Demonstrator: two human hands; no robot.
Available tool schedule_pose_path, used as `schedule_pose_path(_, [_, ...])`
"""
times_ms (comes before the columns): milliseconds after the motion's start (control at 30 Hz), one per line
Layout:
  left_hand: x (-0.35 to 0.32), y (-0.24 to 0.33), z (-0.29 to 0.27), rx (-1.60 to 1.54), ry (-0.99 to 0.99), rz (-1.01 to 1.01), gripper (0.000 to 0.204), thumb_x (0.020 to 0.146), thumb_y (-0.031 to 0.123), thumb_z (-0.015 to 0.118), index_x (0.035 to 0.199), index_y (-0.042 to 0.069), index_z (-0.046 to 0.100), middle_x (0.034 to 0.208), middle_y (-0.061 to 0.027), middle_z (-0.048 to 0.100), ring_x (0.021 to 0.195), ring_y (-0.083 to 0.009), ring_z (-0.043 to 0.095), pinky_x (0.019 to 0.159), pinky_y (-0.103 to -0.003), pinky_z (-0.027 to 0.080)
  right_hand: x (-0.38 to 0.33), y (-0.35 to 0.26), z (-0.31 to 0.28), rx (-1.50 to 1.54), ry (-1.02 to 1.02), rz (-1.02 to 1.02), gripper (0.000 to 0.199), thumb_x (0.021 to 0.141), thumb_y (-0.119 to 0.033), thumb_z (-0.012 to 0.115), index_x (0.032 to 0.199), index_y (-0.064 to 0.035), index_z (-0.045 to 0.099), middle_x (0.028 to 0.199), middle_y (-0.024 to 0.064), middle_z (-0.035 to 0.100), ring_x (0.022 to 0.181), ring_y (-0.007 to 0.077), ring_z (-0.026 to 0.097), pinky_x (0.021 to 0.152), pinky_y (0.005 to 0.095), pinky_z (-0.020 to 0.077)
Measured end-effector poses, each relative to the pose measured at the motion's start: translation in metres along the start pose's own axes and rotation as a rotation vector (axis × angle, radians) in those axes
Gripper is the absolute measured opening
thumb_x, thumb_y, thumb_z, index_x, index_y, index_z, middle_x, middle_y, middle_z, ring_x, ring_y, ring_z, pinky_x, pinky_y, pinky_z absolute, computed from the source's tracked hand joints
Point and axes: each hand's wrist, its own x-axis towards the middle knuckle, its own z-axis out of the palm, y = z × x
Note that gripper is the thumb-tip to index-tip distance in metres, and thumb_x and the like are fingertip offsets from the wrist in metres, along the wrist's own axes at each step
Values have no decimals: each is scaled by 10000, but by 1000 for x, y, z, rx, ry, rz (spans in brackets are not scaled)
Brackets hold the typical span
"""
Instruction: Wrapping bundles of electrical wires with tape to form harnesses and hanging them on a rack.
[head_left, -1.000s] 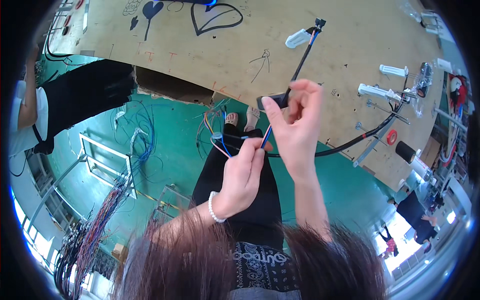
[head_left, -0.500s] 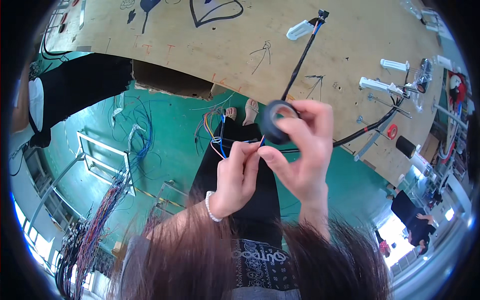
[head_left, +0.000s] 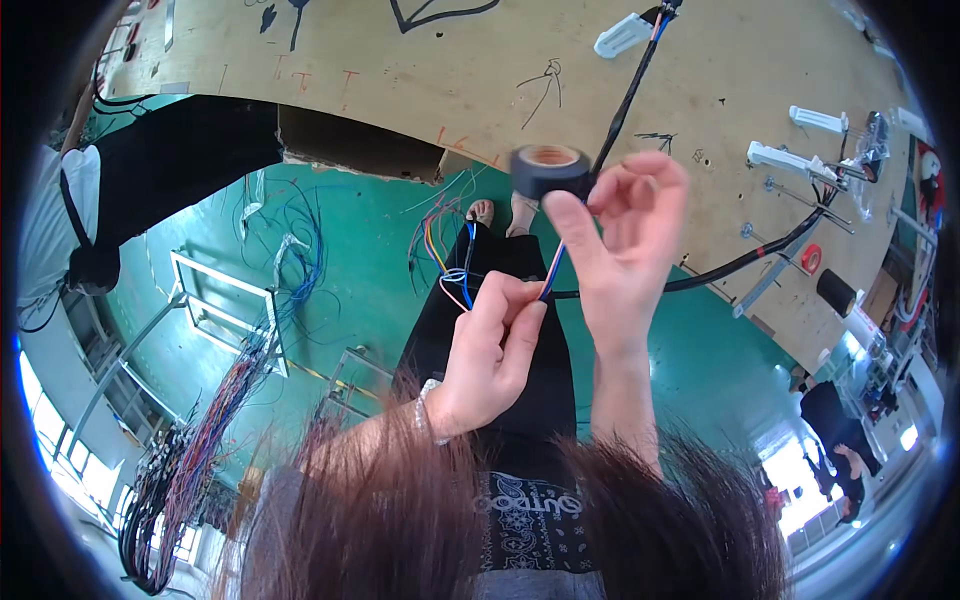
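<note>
My left hand (head_left: 492,350) is closed in a pinch on a few thin wires (head_left: 555,264), blue and pinkish, whose loose ends trail off to its left. Slightly higher and to the right, my right hand (head_left: 630,235) grips a roll of black tape (head_left: 550,185) at its lower right edge, between thumb and fingers. The roll is slightly blurred, its brown core tilted upward. Behind the right hand, a black-wrapped cable branch (head_left: 625,110) runs up to a dark connector on the board, by a white holder (head_left: 622,36).
The wooden board (head_left: 400,110) spans the top and right, with white holders (head_left: 785,160), metal pegs, a thick black cable (head_left: 715,272) and a red tape roll (head_left: 811,258). At left, bundled wires (head_left: 215,410) hang near a white frame (head_left: 225,310). Another person (head_left: 60,220) stands far left.
My right hand has moved up with the tape roll, away from my left hand, and the roll has tilted. More wire now shows between the hands. The view has shifted slightly.
</note>
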Motion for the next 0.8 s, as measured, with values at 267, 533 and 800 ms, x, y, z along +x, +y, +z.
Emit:
schedule_pose_path(267, [1, 10, -8, -226, -62, -127, 108, 989, 84, 482, 1069, 12, 472, 701, 70, 421, 595, -5, 339, 527, -177, 270, -1, 46, -11, 794, -151, 485, 328, 948, -307, 583, 1128, -36, 539, 1031, 120, 585, 954, 188, 601, 819, 315, 510])
schedule_pose_path(533, [4, -1, -5, 355, 35, 255, 121, 903, -40, 554, 1017, -12, 523, 609, -101, 523, 493, -171, 528, 473, -264, 394, -11, -50, -23, -630, -355, -398, 226, 929, -224, 614, 1028, -28, 561, 888, 43, 446, 737, 114, 438, 643, 211, 355])
schedule_pose_path(800, [2, -2, -3, -29, 14, 43, 59, 952, -8, 507, 1009, -1, 516, 625, 49, 432, 558, -12, 365, 501, -182, 303, 2, 41, -22, 346, -288, 280, 350, 957, -286, 549, 1192, -30, 510, 1258, 146, 538, 1093, 223, 568, 900, 381, 479])
